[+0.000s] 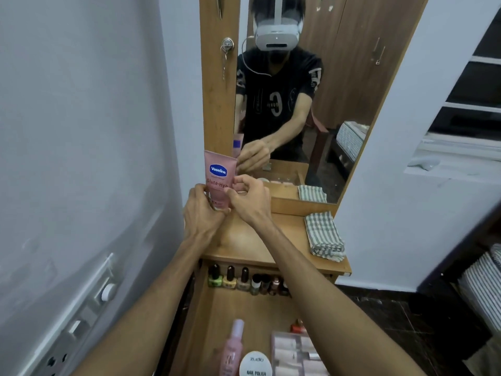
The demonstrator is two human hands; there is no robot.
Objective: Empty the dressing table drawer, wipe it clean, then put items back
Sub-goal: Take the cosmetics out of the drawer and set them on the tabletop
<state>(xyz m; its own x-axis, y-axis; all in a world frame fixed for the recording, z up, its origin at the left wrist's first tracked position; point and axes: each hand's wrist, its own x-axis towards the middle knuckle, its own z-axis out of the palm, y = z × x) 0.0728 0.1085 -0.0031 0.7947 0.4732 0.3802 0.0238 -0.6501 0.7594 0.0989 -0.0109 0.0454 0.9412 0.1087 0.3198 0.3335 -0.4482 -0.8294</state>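
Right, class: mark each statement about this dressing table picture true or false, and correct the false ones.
1. Both hands hold the pink tube. True: the left hand and right hand grip it upright at the back left of the tabletop.
2. The drawer is shut. False: it is pulled open.
3. Nail polish bottles stand in a row at the back of the drawer. True.
4. The striped cloth lies in the drawer. False: it lies folded on the tabletop, at the right.
5. The drawer is already emptied. False: the bottles, a pink spray bottle and a white jar are in it.
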